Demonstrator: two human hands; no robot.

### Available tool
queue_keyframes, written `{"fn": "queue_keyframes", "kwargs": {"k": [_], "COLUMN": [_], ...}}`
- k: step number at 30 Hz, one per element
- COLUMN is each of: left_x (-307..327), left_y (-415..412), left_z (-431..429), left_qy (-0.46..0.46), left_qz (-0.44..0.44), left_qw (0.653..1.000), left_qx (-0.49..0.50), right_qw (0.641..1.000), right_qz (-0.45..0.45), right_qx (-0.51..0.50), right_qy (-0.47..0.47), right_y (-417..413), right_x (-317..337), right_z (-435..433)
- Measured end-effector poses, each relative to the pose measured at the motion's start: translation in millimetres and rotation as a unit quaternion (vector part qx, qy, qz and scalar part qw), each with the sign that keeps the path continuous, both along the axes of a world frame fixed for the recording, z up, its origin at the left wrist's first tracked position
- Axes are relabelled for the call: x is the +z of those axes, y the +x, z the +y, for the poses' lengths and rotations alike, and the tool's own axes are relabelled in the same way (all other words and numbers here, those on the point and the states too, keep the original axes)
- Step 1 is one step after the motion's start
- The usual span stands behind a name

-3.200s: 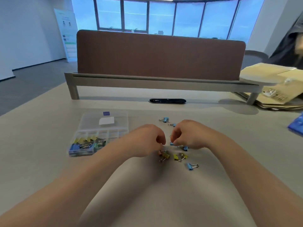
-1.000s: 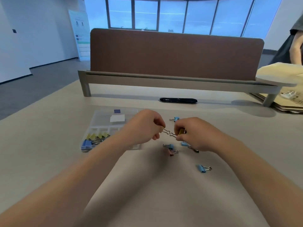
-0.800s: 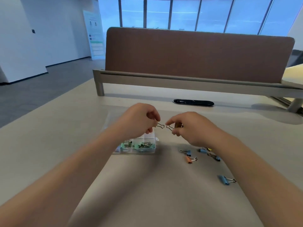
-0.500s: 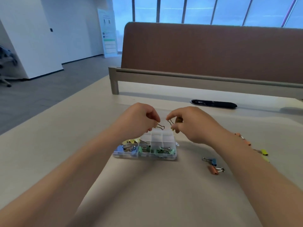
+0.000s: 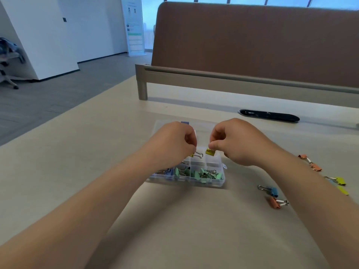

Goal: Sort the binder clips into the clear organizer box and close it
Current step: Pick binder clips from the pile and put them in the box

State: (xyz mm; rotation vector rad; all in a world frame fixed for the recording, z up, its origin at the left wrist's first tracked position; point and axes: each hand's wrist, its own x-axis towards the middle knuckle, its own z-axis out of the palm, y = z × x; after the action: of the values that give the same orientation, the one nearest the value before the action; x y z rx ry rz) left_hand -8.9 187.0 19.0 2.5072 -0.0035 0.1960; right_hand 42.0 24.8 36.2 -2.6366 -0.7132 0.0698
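Note:
The clear organizer box (image 5: 221, 172) lies open on the desk, its near compartments holding green clips (image 5: 196, 174) and blue ones at the left. Above it, my left hand (image 5: 171, 145) pinches a yellow binder clip (image 5: 197, 154) by its body, wire handle pointing right. My right hand (image 5: 236, 141) pinches a second yellow clip (image 5: 210, 152) over the box's right compartments. Loose clips lie on the desk at the right: a blue one (image 5: 271, 191), an orange one (image 5: 276, 203), two more orange ones (image 5: 310, 163) and yellow ones (image 5: 339, 181).
A brown desk divider (image 5: 252, 43) on a grey rail runs across the back. A black cable grommet (image 5: 270, 115) sits behind the box. The desk's left edge drops to the grey floor, with an office chair (image 5: 9, 61) far left.
My view swung left, so the box now sits centred under my hands. The two linked clips have come apart, one in each hand, and both hands have lowered over the box.

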Motion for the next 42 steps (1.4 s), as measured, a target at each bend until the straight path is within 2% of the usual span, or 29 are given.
{"fn": "queue_keyframes", "kwargs": {"k": [13, 25, 36, 42], "left_x": [-7, -8, -14, -13], "left_y": [2, 1, 0, 0], "left_z": [-4, -10, -11, -12], "left_qy": [0.047, 0.041, 0.127, 0.14], "left_qz": [0.005, 0.021, 0.018, 0.013], "left_qw": [0.999, 0.999, 0.992, 0.99], "left_qx": [-0.007, -0.001, 0.002, -0.007], "right_qw": [0.999, 0.999, 0.999, 0.999], "right_qz": [-0.016, -0.023, -0.003, -0.002], "right_qx": [-0.013, -0.02, -0.012, -0.011], "right_qy": [0.035, 0.024, 0.032, 0.038], "right_y": [-3, 1, -1, -2], "right_x": [-6, -8, -3, -1], "right_z": [6, 6, 5, 5]}}
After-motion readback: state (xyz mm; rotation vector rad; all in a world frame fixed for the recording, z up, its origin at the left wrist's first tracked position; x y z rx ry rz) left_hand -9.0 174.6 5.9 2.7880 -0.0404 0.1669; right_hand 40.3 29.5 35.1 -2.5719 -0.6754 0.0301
